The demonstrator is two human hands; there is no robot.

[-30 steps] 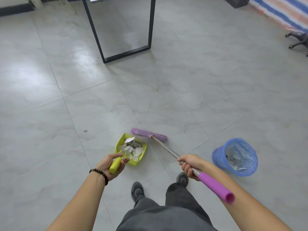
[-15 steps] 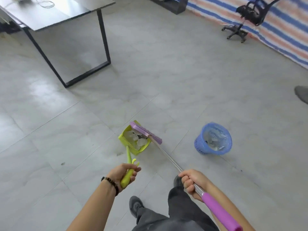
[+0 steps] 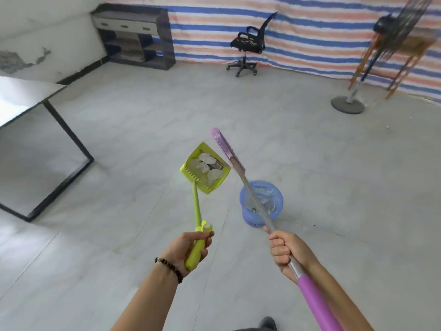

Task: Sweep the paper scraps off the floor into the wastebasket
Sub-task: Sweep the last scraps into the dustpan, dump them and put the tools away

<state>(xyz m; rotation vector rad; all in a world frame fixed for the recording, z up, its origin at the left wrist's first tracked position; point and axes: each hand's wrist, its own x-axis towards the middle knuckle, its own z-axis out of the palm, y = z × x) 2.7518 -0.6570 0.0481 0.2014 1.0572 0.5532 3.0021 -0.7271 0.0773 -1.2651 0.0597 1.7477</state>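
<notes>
Paper scraps [image 3: 207,167] lie in the dustpan [image 3: 203,185], left of the broom [image 3: 228,149] and wastebasket [image 3: 274,199].

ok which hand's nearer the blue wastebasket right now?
Right. The right hand, gripping the broom shaft, sits just below the wastebasket in view, slightly right of it. The left hand, holding the dustpan handle, is farther off to its left.
</notes>
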